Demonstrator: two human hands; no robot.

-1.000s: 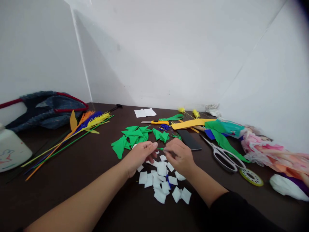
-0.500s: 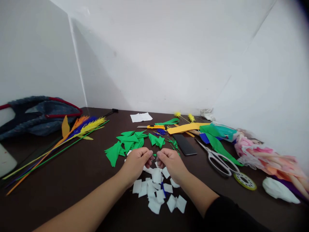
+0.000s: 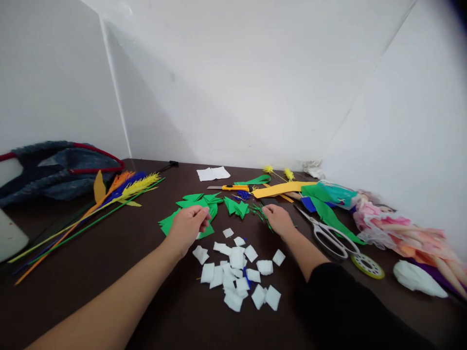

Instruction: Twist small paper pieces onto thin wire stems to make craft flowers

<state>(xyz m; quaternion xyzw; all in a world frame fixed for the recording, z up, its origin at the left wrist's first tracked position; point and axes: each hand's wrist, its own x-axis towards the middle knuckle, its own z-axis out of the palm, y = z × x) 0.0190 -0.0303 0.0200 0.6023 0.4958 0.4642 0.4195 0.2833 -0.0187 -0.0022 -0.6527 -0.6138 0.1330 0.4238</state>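
My left hand [image 3: 189, 224] is over a pile of green paper triangles [image 3: 199, 199], fingers curled and pinched together; what they hold, if anything, is hidden. A bit of white shows beneath its fingertips. My right hand [image 3: 280, 219] has its fingers closed at a small heap of thin green twisted strips [image 3: 257, 209], touching or just above them. Whether a strip is in its fingers I cannot make out. The hand partly covers a black flat slab [image 3: 269, 201]. Between my forearms lie several small white paper squares [image 3: 237, 257], scattered and overlapping.
A yellow box cutter [image 3: 233, 187] lies with its blade out. Scissors [image 3: 330, 238], a tape roll [image 3: 368, 266] and dolls [image 3: 401, 228] are on the right. Coloured fuzzy stems [image 3: 91, 209] and a denim item [image 3: 58, 170] lie left. A white wall stands behind.
My hands have parted from their meeting point above the white squares. The left went left to the green triangles, the right went right and forward to the green strips.
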